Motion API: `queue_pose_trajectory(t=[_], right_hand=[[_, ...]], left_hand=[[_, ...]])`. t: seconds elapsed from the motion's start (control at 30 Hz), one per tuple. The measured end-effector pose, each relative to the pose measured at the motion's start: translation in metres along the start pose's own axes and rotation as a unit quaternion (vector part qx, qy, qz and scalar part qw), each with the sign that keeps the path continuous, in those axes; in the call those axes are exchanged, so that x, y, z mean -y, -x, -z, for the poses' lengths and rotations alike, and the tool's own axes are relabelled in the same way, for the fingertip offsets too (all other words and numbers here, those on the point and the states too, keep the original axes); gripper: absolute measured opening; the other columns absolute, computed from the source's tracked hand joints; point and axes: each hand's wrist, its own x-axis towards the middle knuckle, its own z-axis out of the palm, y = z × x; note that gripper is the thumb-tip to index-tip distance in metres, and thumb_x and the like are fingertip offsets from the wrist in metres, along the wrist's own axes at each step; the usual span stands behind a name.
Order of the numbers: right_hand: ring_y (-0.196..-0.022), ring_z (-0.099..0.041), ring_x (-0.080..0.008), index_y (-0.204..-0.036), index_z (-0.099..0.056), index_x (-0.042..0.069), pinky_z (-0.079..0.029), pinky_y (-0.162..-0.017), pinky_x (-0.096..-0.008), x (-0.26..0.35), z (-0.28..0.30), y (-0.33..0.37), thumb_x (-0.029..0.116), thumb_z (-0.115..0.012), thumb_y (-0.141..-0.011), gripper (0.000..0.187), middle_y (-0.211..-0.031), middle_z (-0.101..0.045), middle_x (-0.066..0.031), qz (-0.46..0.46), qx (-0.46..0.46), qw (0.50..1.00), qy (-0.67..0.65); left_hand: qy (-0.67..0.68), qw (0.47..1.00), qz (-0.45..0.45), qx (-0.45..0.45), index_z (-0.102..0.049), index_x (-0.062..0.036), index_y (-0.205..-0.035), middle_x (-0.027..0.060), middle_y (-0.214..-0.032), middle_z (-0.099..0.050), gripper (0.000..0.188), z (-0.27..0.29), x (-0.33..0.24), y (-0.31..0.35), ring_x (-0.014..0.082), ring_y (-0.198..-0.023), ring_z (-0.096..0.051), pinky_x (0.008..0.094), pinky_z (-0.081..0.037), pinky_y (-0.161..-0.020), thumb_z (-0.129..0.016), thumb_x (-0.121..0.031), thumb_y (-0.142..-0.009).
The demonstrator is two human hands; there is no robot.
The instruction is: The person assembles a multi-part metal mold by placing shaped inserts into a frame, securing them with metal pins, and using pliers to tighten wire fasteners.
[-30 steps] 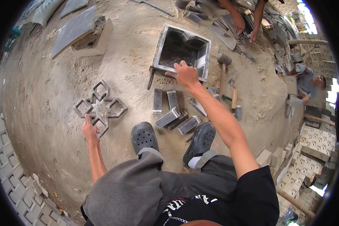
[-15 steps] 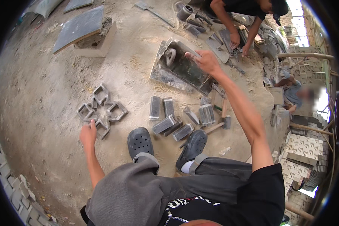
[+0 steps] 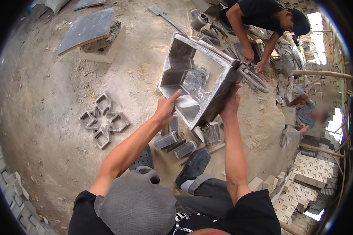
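Note:
A square grey metal mould frame (image 3: 192, 78) with a handle is lifted off the ground and tilted toward me. My left hand (image 3: 166, 107) grips its near left edge. My right hand (image 3: 231, 102) holds its right side from below. Under the frame, several grey metal mould inserts (image 3: 174, 141) lie on the sandy ground by my dark clogs (image 3: 194, 166). A star-shaped cast block (image 3: 102, 119) lies on the ground to the left of my left arm.
A flat slab on a block (image 3: 90, 31) lies at the back left. Another person (image 3: 262, 23) in black crouches at the back right among metal parts. Stacks of patterned blocks (image 3: 313, 172) stand at the right, and more blocks (image 3: 8, 184) line the left edge.
My right hand has raised the mould frame off the ground and tilted it up. My left hand left the ground near the star block and took hold of the frame's near edge.

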Motion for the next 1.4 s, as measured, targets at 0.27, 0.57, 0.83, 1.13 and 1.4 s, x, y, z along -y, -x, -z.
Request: queue_pose_trajectory(t=[0.27, 0.57, 0.83, 1.13, 1.4], right_hand=[[-0.140, -0.032, -0.0258, -0.156, -0.020, 0.015, -0.024, -0.117, -0.0412, -0.126, 0.015, -0.045, 0.080, -0.019, -0.090, 0.093, -0.156, -0.029, -0.0078, -0.112, 0.010, 0.958, -0.263], [-0.072, -0.056, -0.0222, -0.112, -0.061, 0.014, -0.051, -0.070, -0.0369, -0.196, -0.017, -0.016, 0.088, -0.028, -0.082, 0.086, -0.089, -0.065, -0.0043, -0.221, -0.172, 0.882, -0.379], [-0.101, -0.062, -0.0277, -0.129, -0.052, 0.005, -0.054, -0.094, -0.0461, -0.197, -0.024, 0.004, 0.066, -0.042, -0.096, 0.070, -0.116, -0.060, -0.0128, -0.354, -0.257, 0.834, -0.337], [-0.039, -0.052, -0.0131, -0.087, -0.068, -0.001, -0.041, -0.039, -0.0232, -0.039, -0.014, 0.075, 0.033, -0.053, -0.101, 0.040, -0.068, -0.065, -0.0087, -0.258, -0.077, 0.940, 0.210], [-0.114, -0.060, -0.0369, -0.112, -0.065, -0.001, -0.047, -0.095, -0.0447, -0.095, 0.069, -0.062, 0.059, -0.061, -0.088, 0.065, -0.120, -0.063, -0.0243, -0.058, -0.041, 0.822, 0.565]], left_hand=[[-0.355, 0.887, -0.227, -0.190, -0.066, 0.0075, -0.082, 0.0135, -0.073, -0.067, 0.021, -0.005, -0.069, -0.061, 0.0206, -0.067, -0.064, 0.0354, -0.048, -0.061, -0.061, -0.012, -0.076], [-0.655, 0.718, -0.194, -0.133, -0.069, 0.0110, -0.086, 0.0318, -0.083, -0.067, 0.041, -0.027, -0.128, -0.116, 0.0437, -0.082, -0.069, 0.0485, -0.052, -0.076, -0.064, -0.028, -0.074], [-0.716, 0.659, -0.213, -0.090, -0.070, 0.0075, -0.087, 0.0311, -0.087, -0.067, 0.039, -0.028, -0.129, -0.156, 0.0450, -0.087, -0.067, 0.0493, -0.052, -0.081, -0.063, -0.028, -0.073], [-0.749, 0.611, -0.242, -0.079, -0.067, 0.0076, -0.087, 0.0325, -0.091, -0.066, 0.037, -0.024, -0.132, -0.169, 0.0464, -0.090, -0.065, 0.0512, -0.051, -0.082, -0.061, -0.027, -0.076], [-0.687, 0.682, -0.238, -0.084, -0.063, 0.0041, -0.107, 0.0306, -0.098, -0.067, 0.039, -0.007, -0.083, -0.125, 0.0461, -0.097, -0.064, 0.0511, -0.049, -0.087, -0.058, -0.026, -0.082]])
